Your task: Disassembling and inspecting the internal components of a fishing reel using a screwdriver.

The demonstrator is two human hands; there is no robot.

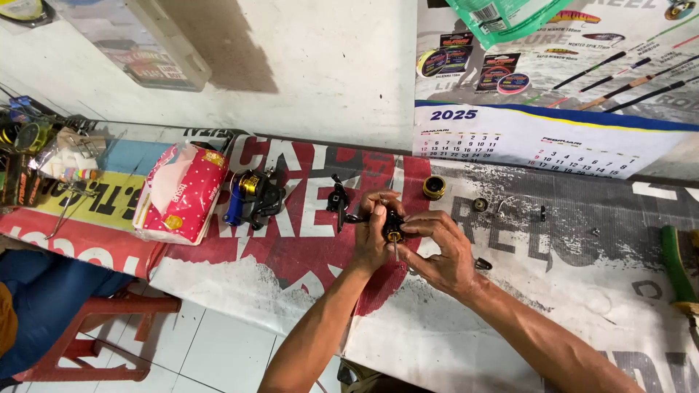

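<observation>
Together the two hands close on a small black reel part (394,227) with a gold centre, held just above the tabletop (510,306) at mid-bench. The left hand (373,231) wraps its fingers round the part's left side, seemingly to steady it, while the right hand (440,247) pinches it from the right with thumb and fingertips, so the piece sits between them and faces up toward the camera. A thin metal pin or tool tip seems to hang below the part, though it is too small to be sure. Just left of the hands lies a black handle piece (338,198), and farther left a black and blue fishing reel (251,196) beside a pink tissue pack (182,193). Beyond the hands, toward the wall, rests a gold ring (434,187), with small loose bits (480,204) scattered to the right. A green-handled brush (677,266) lies at the far right edge.
</observation>
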